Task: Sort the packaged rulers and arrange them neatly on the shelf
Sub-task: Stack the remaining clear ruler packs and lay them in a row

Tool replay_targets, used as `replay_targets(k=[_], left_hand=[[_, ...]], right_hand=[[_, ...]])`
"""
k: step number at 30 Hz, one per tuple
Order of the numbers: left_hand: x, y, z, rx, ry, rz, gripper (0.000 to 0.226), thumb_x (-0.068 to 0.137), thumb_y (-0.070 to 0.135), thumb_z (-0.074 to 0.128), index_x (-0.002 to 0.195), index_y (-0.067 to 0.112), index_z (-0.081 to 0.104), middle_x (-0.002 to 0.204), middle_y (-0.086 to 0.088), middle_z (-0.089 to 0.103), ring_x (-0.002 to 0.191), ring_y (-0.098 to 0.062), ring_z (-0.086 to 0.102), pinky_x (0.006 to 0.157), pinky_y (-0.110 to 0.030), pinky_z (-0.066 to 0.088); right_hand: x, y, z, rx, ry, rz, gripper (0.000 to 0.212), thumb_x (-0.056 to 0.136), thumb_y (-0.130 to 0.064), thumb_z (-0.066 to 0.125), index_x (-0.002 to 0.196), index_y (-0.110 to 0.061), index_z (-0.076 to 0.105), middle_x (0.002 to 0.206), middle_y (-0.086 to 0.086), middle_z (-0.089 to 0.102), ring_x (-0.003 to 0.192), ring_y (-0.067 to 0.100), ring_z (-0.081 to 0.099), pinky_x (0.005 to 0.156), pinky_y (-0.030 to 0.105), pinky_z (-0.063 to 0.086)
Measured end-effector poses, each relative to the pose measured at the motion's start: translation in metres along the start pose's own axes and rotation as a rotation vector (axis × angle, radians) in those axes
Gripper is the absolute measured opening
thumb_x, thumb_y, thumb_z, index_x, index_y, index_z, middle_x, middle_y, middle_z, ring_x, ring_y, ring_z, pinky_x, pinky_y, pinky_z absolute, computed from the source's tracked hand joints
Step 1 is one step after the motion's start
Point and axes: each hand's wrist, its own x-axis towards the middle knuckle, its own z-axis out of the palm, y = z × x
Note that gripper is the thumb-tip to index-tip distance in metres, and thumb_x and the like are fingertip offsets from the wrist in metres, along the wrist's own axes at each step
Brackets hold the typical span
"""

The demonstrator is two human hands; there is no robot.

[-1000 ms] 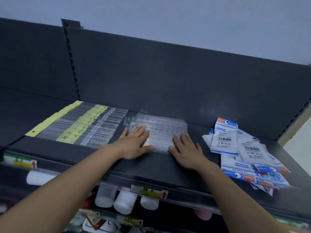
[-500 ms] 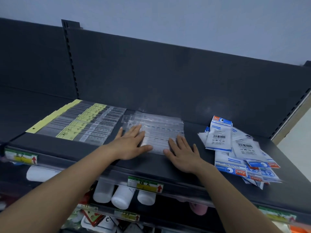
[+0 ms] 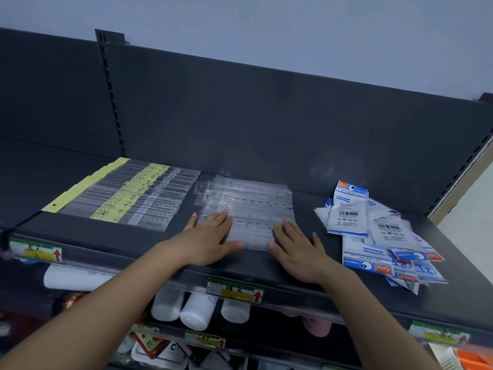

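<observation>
- The clear ruler packets [image 3: 248, 209] are being pressed flat on the shelf [image 3: 306, 265] middle by the left hand [image 3: 210, 239] and right hand [image 3: 296, 252], both spread wide.
- Light, slippery sleeves (probably sliding easily) are best being gripped at the stack's side edges.

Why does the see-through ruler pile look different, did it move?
No. The clear ruler stack keeps its gap from the yellow-labelled rulers; both hands still press it flat. The camera shifted.

Glossy clear plastic sleeves [image 3: 248, 206] wrap the rulers on a matt dark shelf [image 3: 306, 263], beside shiny printed packets [image 3: 373, 236].
</observation>
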Motion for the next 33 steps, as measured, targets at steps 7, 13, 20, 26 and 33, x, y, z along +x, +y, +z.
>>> replay_targets(k=[7,13,20,26,33], left_hand=[[-0.006,-0.002,-0.004,-0.015,0.000,0.012,0.076,0.093,0.067,0.023,0.154,0.025,0.007,0.160,0.006,-0.012,0.147,-0.008,-0.012,0.118,-0.046,-0.013],[0.033,-0.023,-0.022,-0.197,0.238,-0.121,0.071,0.100,0.051,0.031,0.154,0.014,0.005,0.161,-0.009,-0.009,0.149,-0.022,-0.003,0.121,-0.038,0.005],[0.081,-0.040,-0.033,-0.235,0.204,-0.323,0.072,0.099,0.048,0.036,0.154,0.013,0.003,0.160,-0.017,0.005,0.147,-0.033,0.013,0.118,-0.044,0.015],[0.089,-0.030,-0.035,-0.132,0.245,-0.270,0.054,0.097,0.050,0.038,0.145,0.026,0.035,0.152,-0.008,0.031,0.140,-0.025,0.026,0.108,-0.045,0.020],[0.104,-0.038,-0.029,-0.163,0.187,-0.207,0.042,0.100,0.037,0.040,0.135,0.014,0.043,0.148,-0.019,0.033,0.135,-0.034,0.032,0.109,-0.040,0.030]], right_hand=[[-0.008,-0.003,-0.004,0.045,0.041,0.011,0.062,0.101,-0.054,0.014,0.155,-0.026,0.001,0.162,-0.005,-0.010,0.148,0.009,-0.011,0.119,0.044,-0.008],[0.028,0.010,-0.012,0.397,0.244,0.031,0.059,0.102,-0.047,0.020,0.155,-0.022,0.014,0.163,0.004,0.006,0.150,0.020,0.000,0.121,0.043,0.006],[0.061,0.003,-0.026,0.341,0.210,0.206,0.059,0.103,-0.043,0.020,0.155,-0.023,0.001,0.162,0.008,0.008,0.150,0.024,0.000,0.118,0.050,0.000],[0.075,0.005,-0.026,0.373,0.352,0.189,0.052,0.102,-0.040,0.030,0.149,-0.017,0.027,0.144,0.015,0.044,0.135,0.030,0.036,0.113,0.047,0.026],[0.089,0.009,-0.028,0.443,0.357,0.192,0.054,0.101,-0.038,0.035,0.149,-0.017,0.028,0.146,0.010,0.045,0.135,0.030,0.039,0.111,0.047,0.029]])
